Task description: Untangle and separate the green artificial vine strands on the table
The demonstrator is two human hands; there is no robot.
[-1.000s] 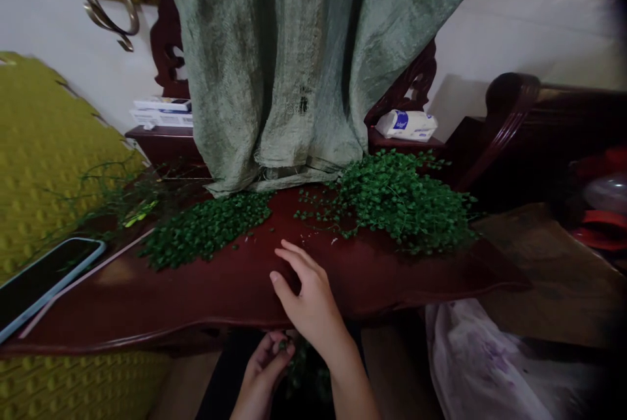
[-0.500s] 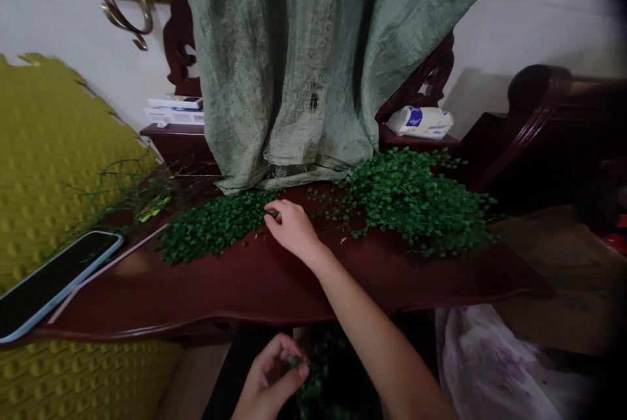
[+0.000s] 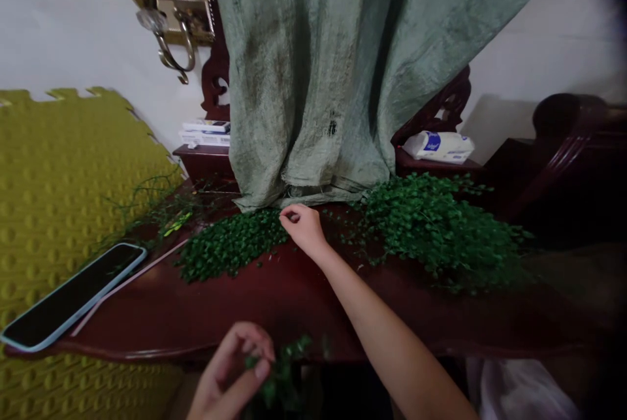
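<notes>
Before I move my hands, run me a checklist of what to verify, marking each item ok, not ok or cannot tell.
1. Left hand grips the sprig: ok, green shows between thumb and fingers.
2. Right hand is at the leaf pile: ok, its fingertips are at the pile's right end.
3. Right hand holds a leaf: cannot tell, too small to make out.
4. Table free of loose bits: not ok, small bits lie near the leaf pile.
5. Phone well back from the table's edge: not ok, its near end is right at it.
</notes>
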